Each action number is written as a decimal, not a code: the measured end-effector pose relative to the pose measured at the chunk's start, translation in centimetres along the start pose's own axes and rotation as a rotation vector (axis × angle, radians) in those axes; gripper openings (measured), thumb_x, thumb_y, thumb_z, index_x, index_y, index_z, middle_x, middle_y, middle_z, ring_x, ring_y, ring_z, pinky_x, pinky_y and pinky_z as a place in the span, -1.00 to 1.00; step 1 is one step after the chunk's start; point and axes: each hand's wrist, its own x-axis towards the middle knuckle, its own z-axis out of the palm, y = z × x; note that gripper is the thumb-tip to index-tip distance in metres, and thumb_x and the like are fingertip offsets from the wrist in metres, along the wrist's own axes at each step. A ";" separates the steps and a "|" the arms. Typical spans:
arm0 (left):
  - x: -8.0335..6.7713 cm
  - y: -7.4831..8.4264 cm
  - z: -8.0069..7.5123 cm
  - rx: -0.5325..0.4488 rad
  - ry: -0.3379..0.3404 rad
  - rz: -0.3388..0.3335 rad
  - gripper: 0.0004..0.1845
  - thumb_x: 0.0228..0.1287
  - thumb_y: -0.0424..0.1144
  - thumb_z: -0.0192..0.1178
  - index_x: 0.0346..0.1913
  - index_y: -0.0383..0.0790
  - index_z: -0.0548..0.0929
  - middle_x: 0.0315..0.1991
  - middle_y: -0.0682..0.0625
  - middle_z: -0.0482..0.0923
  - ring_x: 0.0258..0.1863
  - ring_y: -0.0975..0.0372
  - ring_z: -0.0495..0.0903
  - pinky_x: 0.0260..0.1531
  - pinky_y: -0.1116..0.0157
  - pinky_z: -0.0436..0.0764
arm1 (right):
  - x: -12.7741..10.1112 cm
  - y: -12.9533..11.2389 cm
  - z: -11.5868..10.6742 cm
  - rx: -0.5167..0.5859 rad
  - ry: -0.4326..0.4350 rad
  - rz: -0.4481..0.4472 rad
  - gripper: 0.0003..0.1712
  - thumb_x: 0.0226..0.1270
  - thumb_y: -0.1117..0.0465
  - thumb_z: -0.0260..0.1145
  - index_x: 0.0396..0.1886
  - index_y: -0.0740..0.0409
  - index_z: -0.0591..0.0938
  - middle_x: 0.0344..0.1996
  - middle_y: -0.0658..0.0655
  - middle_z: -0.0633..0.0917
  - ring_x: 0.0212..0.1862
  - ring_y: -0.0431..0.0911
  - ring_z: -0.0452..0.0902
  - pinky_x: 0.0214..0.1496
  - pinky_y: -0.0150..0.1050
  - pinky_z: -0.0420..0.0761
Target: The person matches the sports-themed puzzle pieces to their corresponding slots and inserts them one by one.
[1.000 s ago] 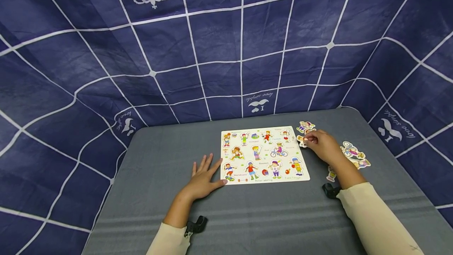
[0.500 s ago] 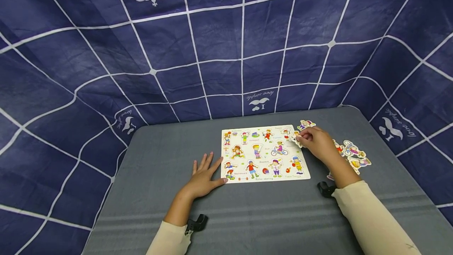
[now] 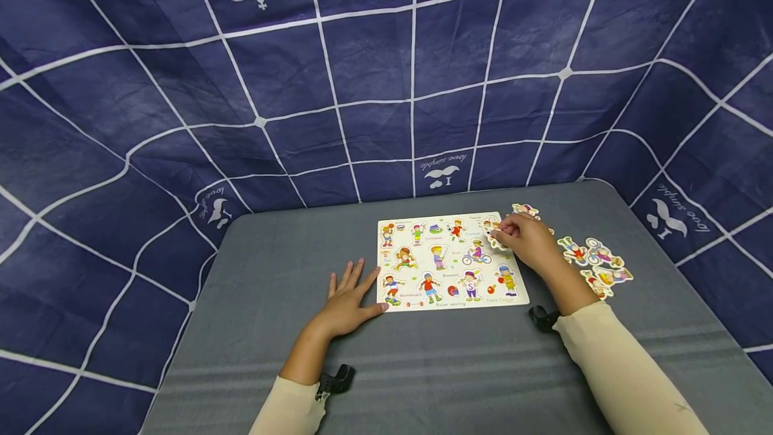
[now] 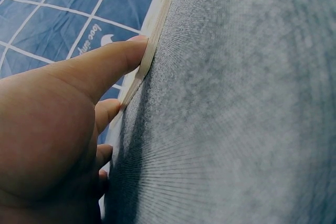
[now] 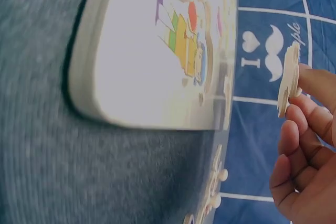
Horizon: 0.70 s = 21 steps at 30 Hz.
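A white wooden peg puzzle board (image 3: 423, 272) with printed children playing sports lies on the grey table. My left hand (image 3: 343, 307) rests with fingers spread at its left edge; the thumb is on the near left corner, and in the left wrist view the thumb and a fingertip touch the board's side. My right hand (image 3: 533, 245) pinches a wooden puzzle piece (image 5: 289, 80) between thumb and fingers. It holds this piece (image 3: 496, 242) over the board's right part, close to the tennis figure. In the right wrist view the piece is seen edge-on, so its picture is hidden.
Several loose puzzle pieces (image 3: 598, 257) lie right of the board, some overlapping. Another piece (image 3: 524, 209) lies behind my right hand, partly covered by it. Small knobs (image 5: 216, 201) stick up from pieces beside the board. A blue gridded curtain (image 3: 362, 86) surrounds the grey table (image 3: 278, 254).
My right hand has lifted the puzzle piece from right of the board and carried it left, over the board. More loose pieces now show beside the forearm. The left hand stays put.
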 end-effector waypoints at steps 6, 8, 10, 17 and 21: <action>0.0 0.1 0.0 0.000 -0.001 -0.002 -0.12 0.31 0.35 0.18 0.60 0.20 0.15 0.68 -0.09 -0.20 0.67 -0.04 -0.33 0.53 -0.26 -0.41 | 0.5 -0.3 0.7 0.031 -0.004 -0.001 -0.80 0.31 0.15 0.45 -0.31 0.21 0.67 -0.40 0.11 0.59 -0.35 -0.11 0.43 -0.29 -0.28 0.41; 0.0 0.1 0.0 -0.001 0.000 -0.002 -0.12 0.31 0.35 0.18 0.60 0.20 0.15 0.68 -0.10 -0.20 0.67 -0.04 -0.33 0.53 -0.26 -0.41 | 0.6 -0.5 0.9 0.038 -0.010 -0.002 -0.80 0.31 0.14 0.45 -0.30 0.20 0.67 -0.38 0.11 0.59 -0.33 -0.12 0.43 -0.28 -0.29 0.41; 0.0 0.1 0.0 0.000 -0.001 0.000 -0.12 0.31 0.35 0.18 0.61 0.20 0.15 0.68 -0.10 -0.20 0.67 -0.04 -0.33 0.53 -0.26 -0.41 | 0.8 -0.7 1.1 0.043 -0.013 -0.007 -0.80 0.32 0.14 0.44 -0.31 0.19 0.67 -0.38 0.10 0.60 -0.32 -0.13 0.43 -0.28 -0.30 0.41; 0.0 0.1 -0.1 -0.002 0.004 -0.001 -0.12 0.31 0.35 0.18 0.61 0.21 0.14 0.68 -0.09 -0.20 0.67 -0.04 -0.33 0.53 -0.26 -0.41 | 1.7 -1.6 1.8 0.037 -0.034 -0.008 -0.77 0.33 0.10 0.44 -0.28 0.18 0.67 -0.34 0.12 0.60 -0.29 -0.09 0.46 -0.23 -0.26 0.42; 0.0 0.1 -0.1 -0.002 0.005 0.001 -0.11 0.30 0.35 0.18 0.60 0.21 0.15 0.68 -0.10 -0.19 0.67 -0.05 -0.32 0.53 -0.27 -0.41 | 2.1 -2.1 2.1 0.031 -0.055 -0.006 -0.76 0.34 0.08 0.42 -0.26 0.18 0.67 -0.32 0.11 0.60 -0.26 -0.07 0.48 -0.19 -0.24 0.44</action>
